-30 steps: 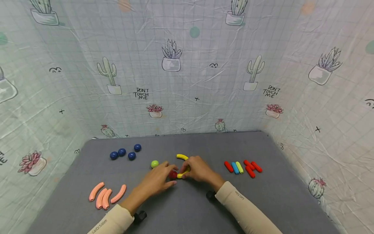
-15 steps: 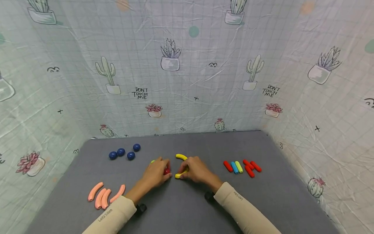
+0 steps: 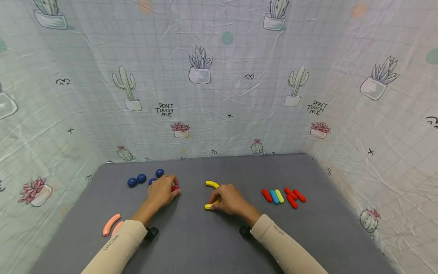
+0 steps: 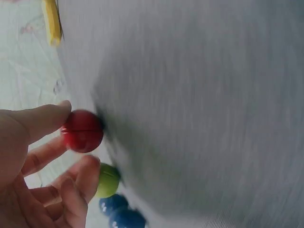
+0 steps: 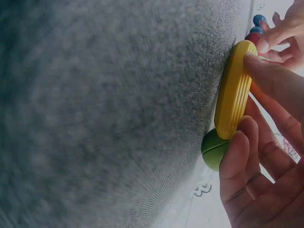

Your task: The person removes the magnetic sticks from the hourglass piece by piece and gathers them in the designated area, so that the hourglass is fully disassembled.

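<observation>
My left hand point(image 3: 160, 191) pinches a red ball point(image 4: 82, 131) between thumb and fingers, over the left part of the grey table. Against its other fingers is a light green ball point(image 4: 109, 181), hidden by the hand in the head view. My right hand point(image 3: 230, 199) holds a curved yellow piece point(image 5: 234, 90) with a ribbed side, thumb at one end and fingers along it. A second yellow curved piece point(image 3: 212, 184) lies just beyond that hand. A darker green ball point(image 5: 213, 149) shows behind the yellow piece in the right wrist view, hidden from the head view.
Several blue balls point(image 3: 142, 178) lie at the back left, close to my left hand. Curved pink pieces point(image 3: 111, 224) are at the front left, partly behind my sleeve. On the right lie several red sticks point(image 3: 292, 201), a blue stick point(image 3: 275, 197) and a lime stick point(image 3: 279, 196).
My left hand has taken hold of the red ball beside the yellow piece and moved left towards the blue balls; the light green ball has left its spot. My right hand has stayed nearly still.
</observation>
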Demonstrator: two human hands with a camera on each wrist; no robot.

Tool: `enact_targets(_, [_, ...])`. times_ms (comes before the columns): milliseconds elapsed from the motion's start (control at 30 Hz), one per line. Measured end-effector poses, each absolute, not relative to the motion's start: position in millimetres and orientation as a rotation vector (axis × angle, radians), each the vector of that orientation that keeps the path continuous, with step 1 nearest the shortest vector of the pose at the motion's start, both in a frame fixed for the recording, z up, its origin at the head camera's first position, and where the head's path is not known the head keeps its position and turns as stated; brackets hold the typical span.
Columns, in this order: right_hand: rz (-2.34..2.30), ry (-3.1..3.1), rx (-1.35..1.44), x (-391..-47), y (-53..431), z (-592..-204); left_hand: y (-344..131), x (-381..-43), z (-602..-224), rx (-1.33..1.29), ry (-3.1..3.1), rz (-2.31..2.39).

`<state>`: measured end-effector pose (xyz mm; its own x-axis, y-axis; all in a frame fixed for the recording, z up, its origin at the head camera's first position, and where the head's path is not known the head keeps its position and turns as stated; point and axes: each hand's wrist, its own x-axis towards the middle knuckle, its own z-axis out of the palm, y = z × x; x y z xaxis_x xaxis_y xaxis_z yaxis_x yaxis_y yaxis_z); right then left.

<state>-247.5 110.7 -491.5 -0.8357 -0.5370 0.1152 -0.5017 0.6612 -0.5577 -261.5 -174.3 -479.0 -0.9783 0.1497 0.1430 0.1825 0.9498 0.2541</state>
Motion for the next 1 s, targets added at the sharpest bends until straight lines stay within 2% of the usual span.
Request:
enact_targets(167, [-0.942, 2.797, -0.891, -247.1, 111.1, -490.4, -173.6, -254.9, -466.6, -0.275, -2.935, -0.35])
enact_targets(367, [-1.033, 2.904, -0.891, -251.5, 117.8, -486.9, -143.9, -231.5, -458.2, -0.49, -2.913, -0.398])
enact_targets(667, [-1.008, 2.98, -0.921, -262.6, 131.5, -489.9, -101.0, -210.6, -472.2, -0.781, -2.902, -0.572])
enact_targets(1000, [-0.923, 2.892, -0.971, -262.9, 129.4, -488.7, -85.5, -210.9, -484.8, -0.859, -2.862, -0.615])
